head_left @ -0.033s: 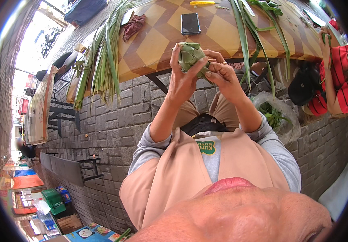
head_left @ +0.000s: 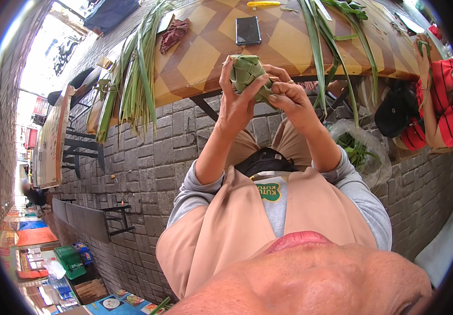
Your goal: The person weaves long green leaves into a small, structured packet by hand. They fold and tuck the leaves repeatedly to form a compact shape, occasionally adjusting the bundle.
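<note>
Just in front of the table's near edge, I hold a green woven palm-leaf pouch (head_left: pixel 246 71) up between both hands. My left hand (head_left: pixel 235 100) is wrapped round its left side, with the fingers and thumb spread over the weave. My right hand (head_left: pixel 293 101) closes at the pouch's lower right corner, thumb and fingertips pinched on the leaf there. The pouch is plump, with broad strips crossing over one another. Parts of it are hidden by my fingers.
Bundled long palm leaves (head_left: pixel 134 79) hang off the patterned table (head_left: pixel 205 47) at left; more leaves (head_left: pixel 318 44) drape at right. A phone (head_left: pixel 248 31), dark red cloth (head_left: pixel 174 35) and yellow cutter (head_left: pixel 263 4) lie there. Below are a plastic bag (head_left: pixel 365 152) and, rightward, a person in red (head_left: pixel 436 105).
The pouch has turned slightly in my hands. Everything else looks the same.
</note>
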Motion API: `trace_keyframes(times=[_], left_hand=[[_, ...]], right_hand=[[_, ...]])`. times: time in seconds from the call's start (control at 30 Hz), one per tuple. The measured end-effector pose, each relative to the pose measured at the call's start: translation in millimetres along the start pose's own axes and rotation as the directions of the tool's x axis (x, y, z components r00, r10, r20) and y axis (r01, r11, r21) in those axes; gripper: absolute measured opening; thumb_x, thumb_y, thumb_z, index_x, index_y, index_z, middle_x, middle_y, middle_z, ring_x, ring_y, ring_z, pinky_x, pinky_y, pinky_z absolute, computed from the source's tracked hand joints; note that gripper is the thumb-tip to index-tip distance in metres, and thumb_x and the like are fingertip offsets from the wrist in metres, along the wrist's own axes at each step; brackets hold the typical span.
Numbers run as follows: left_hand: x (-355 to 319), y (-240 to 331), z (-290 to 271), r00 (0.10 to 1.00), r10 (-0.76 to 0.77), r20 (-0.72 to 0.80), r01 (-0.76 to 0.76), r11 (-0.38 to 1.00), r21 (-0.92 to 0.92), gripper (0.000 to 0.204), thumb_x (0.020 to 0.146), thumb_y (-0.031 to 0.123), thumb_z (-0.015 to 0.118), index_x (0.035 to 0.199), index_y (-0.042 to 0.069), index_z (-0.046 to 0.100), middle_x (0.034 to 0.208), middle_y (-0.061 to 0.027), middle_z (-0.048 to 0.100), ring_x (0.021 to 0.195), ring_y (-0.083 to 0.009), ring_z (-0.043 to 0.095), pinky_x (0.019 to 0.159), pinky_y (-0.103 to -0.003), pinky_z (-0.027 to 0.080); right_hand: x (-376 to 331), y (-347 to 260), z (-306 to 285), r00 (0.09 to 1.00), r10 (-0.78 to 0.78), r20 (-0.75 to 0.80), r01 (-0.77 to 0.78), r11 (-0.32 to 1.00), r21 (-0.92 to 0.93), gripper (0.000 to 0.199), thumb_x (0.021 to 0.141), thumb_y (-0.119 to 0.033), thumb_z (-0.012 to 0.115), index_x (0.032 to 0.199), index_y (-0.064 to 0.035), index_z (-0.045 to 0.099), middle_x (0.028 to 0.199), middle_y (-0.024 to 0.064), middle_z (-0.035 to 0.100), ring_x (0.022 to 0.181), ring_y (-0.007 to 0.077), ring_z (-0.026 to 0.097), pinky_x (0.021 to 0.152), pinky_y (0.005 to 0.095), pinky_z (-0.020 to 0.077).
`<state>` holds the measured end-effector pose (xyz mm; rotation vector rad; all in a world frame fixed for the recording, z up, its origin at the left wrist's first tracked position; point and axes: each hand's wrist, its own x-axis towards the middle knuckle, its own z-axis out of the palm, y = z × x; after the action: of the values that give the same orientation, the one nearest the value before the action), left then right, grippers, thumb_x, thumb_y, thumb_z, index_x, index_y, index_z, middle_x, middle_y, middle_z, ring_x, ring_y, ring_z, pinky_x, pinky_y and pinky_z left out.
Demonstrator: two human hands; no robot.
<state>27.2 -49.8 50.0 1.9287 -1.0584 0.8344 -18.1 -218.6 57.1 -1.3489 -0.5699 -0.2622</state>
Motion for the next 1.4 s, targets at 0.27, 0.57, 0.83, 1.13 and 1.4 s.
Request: trace_keyframes(times=[0.27,0.57,0.83,1.13,1.4], left_hand=[[3,-10,4,0.956,-0.272,-0.112,0.195,0.871,-0.452,0.068,0.075,-0.005,0.067,0.134,0.021,0.045,0.144,-0.0168,0.023,0.128,-0.0379,0.039,0.093,-0.042,0.05],[18,12,0,0.81,-0.573,0.126,0.165,0.017,-0.986,0.075,0.087,-0.003,0.06,0.146,0.025,0.021,0.132,-0.0093,0.046,0.113,-0.0334,0.057,0.082,-0.04,0.057],[18,12,-9,0.789,-0.61,0.072,0.097,0.007,-0.995,0.079,0.088,-0.003,0.057,0.148,0.027,0.015,0.133,-0.013,0.048,0.108,-0.034,0.06,0.077,-0.042,0.058],[22,9,-33,0.812,-0.583,-0.002,0.103,0.147,-0.984,0.083,0.085,0.002,0.064,0.148,0.023,0.014,0.126,-0.0165,0.052,0.101,-0.0301,0.062,0.07,-0.036,0.057],[10,25,-20,0.881,-0.466,0.079,0.311,0.445,-0.84,0.086,0.079,0.024,0.073,0.145,0.008,0.022,0.137,-0.0133,0.039,0.124,-0.0237,0.044,0.1,-0.035,0.039]], right_hand=[[0,-6,9,0.99,0.077,-0.12,-0.054,0.981,0.186,0.007,0.088,-0.007,0.057,0.093,-0.0013,0.057,0.128,0.0128,0.047,0.122,0.0171,0.042,0.088,0.0311,0.0411],[9,-4,18,0.966,-0.25,-0.062,0.136,0.698,-0.703,0.026,0.076,0.006,0.064,0.101,-0.0012,0.057,0.13,0.0219,0.044,0.121,0.0356,0.045,0.091,0.0388,0.0431],[-2,21,22,0.989,-0.15,-0.009,0.11,0.765,-0.634,0.008,0.082,-0.002,0.064,0.089,0.0012,0.063,0.133,0.0209,0.043,0.116,0.0366,0.048,0.088,0.0415,0.0439],[-47,77,4,0.987,0.147,0.065,-0.097,0.867,-0.488,0.005,0.084,-0.006,0.065,0.084,-0.001,0.063,0.129,0.0153,0.048,0.113,0.0297,0.053,0.087,0.0383,0.0455],[-20,4,-11,0.99,-0.018,-0.143,-0.001,0.991,-0.137,0.041,0.087,-0.009,0.062,0.126,-0.0062,0.046,0.136,0.0107,0.042,0.119,0.0193,0.047,0.096,0.0355,0.0393]])
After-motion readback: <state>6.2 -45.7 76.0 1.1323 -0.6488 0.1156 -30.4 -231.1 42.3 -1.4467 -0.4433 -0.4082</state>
